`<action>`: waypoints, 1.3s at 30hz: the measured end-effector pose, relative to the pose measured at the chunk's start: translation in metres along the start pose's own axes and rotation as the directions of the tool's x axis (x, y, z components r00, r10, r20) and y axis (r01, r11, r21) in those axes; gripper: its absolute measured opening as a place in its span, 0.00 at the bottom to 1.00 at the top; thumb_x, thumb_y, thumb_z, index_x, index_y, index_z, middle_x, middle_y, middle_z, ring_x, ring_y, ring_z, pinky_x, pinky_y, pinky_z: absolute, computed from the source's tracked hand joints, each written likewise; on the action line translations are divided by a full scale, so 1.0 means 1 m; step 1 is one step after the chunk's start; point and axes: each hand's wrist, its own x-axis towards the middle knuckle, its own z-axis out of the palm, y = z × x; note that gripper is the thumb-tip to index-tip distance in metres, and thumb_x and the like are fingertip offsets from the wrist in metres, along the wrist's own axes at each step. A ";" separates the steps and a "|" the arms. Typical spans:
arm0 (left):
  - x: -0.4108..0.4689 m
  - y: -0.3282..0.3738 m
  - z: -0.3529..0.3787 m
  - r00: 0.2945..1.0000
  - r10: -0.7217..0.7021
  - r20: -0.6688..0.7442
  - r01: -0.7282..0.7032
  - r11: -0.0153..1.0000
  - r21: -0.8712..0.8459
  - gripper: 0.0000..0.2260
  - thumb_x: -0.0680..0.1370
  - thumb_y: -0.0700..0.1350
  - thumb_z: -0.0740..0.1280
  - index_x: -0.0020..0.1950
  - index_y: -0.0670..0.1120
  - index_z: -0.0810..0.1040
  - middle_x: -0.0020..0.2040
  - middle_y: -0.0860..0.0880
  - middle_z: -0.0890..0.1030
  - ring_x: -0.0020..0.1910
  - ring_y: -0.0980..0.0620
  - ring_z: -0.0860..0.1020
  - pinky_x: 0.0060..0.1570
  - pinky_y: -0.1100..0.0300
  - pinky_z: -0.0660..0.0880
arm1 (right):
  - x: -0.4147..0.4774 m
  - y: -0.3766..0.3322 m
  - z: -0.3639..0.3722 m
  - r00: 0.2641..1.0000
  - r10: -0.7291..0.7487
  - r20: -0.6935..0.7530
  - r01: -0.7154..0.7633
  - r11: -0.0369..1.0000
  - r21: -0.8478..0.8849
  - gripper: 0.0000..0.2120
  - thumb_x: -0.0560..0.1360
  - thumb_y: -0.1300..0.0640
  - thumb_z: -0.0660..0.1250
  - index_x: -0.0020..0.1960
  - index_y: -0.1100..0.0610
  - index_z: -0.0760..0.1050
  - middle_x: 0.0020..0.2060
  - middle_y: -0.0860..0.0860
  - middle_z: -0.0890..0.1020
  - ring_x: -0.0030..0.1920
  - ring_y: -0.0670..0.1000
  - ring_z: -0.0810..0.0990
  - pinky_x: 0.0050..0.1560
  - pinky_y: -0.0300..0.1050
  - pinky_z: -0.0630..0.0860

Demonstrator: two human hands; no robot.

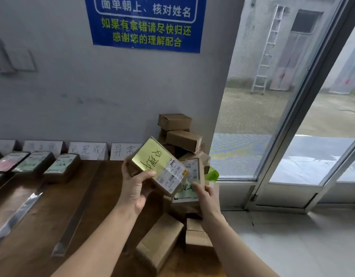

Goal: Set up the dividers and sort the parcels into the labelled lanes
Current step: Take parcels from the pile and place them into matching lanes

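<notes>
1. The left hand (136, 184) grips a yellow-note parcel (160, 164) from below with the thumb on its face. It's held up tilted over the counter (104, 196), right next to the pile (180, 136) of brown boxes in the corner.
2. The right hand (206, 198) is on a green-label parcel (189, 180) just behind and under the first one. The thumb lies on the label and the fingers wrap the right edge, so it looks like a grip too.
3. Biggest risk imo is that pile, which is stacked loose and crooked against the wall. Pulling the green-label parcel out of it could bring the top boxes down onto the counter, or off its right end.
4. Second risk is having two parcels in play at once, so one could easily land in the wrong lane. The label cards (87, 150) lean on the wall, and the far-left ones are too blurry to read.
5. The dividers (78, 212) are thin clear strips lying flat on the dark wood. They look low and probably light, so a parcel shoved in carelessly could knock one askew.
6. Materials: the boxes are plain matte cardboard with sharp corners. The shipping labels are glossy, and the yellow note is catching glare. The sorted parcels (62, 166) on the left sit at the wall end of their lanes.
</notes>
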 end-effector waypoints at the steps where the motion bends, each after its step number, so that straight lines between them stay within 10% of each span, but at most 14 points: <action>1: 0.000 0.000 0.003 1.000 -0.004 -0.013 0.004 1.000 -0.013 0.33 0.63 0.29 0.72 0.61 0.55 0.70 0.57 0.40 0.79 0.58 0.39 0.78 0.50 0.40 0.79 | 0.000 0.000 0.002 1.000 0.011 -0.001 -0.011 1.000 0.021 0.19 0.74 0.57 0.72 0.62 0.58 0.71 0.51 0.60 0.83 0.44 0.56 0.84 0.44 0.51 0.81; 6: 0.002 0.002 0.005 0.986 0.050 -0.157 -0.023 0.986 0.166 0.28 0.70 0.32 0.74 0.63 0.45 0.65 0.59 0.37 0.80 0.54 0.42 0.81 0.56 0.43 0.79 | 0.001 -0.001 -0.003 0.999 -0.012 -0.046 0.014 0.999 0.035 0.22 0.73 0.57 0.73 0.65 0.58 0.73 0.52 0.59 0.83 0.45 0.54 0.84 0.43 0.49 0.82; 11: 0.000 0.012 -0.012 0.996 -0.018 -0.083 0.056 0.866 0.496 0.47 0.68 0.36 0.76 0.76 0.63 0.55 0.62 0.44 0.80 0.62 0.44 0.77 0.66 0.36 0.69 | -0.001 -0.003 -0.007 0.995 -0.087 -0.056 0.091 0.994 0.068 0.16 0.74 0.61 0.72 0.60 0.56 0.75 0.51 0.57 0.84 0.45 0.54 0.84 0.50 0.52 0.81; 15: -0.004 0.023 -0.017 0.977 -0.176 -0.121 0.213 0.760 0.614 0.35 0.69 0.34 0.75 0.69 0.53 0.65 0.57 0.41 0.79 0.52 0.45 0.78 0.49 0.51 0.75 | -0.002 -0.001 -0.004 0.977 -0.164 -0.134 0.165 0.986 -0.007 0.15 0.71 0.59 0.74 0.54 0.48 0.73 0.50 0.51 0.83 0.52 0.54 0.83 0.60 0.57 0.78; 22: -0.001 0.027 -0.036 0.969 -0.178 -0.171 0.235 0.879 0.414 0.26 0.71 0.36 0.74 0.63 0.54 0.69 0.53 0.38 0.81 0.46 0.42 0.82 0.36 0.52 0.78 | -0.008 -0.001 0.003 0.971 -0.171 -0.165 0.175 0.984 0.013 0.12 0.71 0.58 0.75 0.51 0.49 0.76 0.51 0.53 0.84 0.52 0.55 0.83 0.61 0.57 0.78; 26: -0.005 0.015 -0.041 0.957 -0.068 -0.280 0.143 0.957 0.254 0.14 0.72 0.38 0.74 0.49 0.52 0.73 0.50 0.44 0.83 0.48 0.44 0.81 0.48 0.47 0.76 | -0.015 0.003 0.013 0.993 -0.106 -0.052 0.109 0.993 0.056 0.21 0.73 0.59 0.73 0.65 0.59 0.74 0.53 0.55 0.83 0.50 0.54 0.84 0.58 0.57 0.80; 39: -0.046 0.019 -0.073 0.952 -0.078 -0.297 0.108 0.990 0.088 0.18 0.72 0.40 0.74 0.60 0.45 0.77 0.53 0.41 0.84 0.52 0.43 0.81 0.44 0.53 0.78 | -0.041 0.009 0.052 0.969 -0.050 0.241 0.044 0.999 0.029 0.24 0.75 0.60 0.70 0.68 0.54 0.66 0.54 0.57 0.82 0.53 0.55 0.83 0.54 0.51 0.81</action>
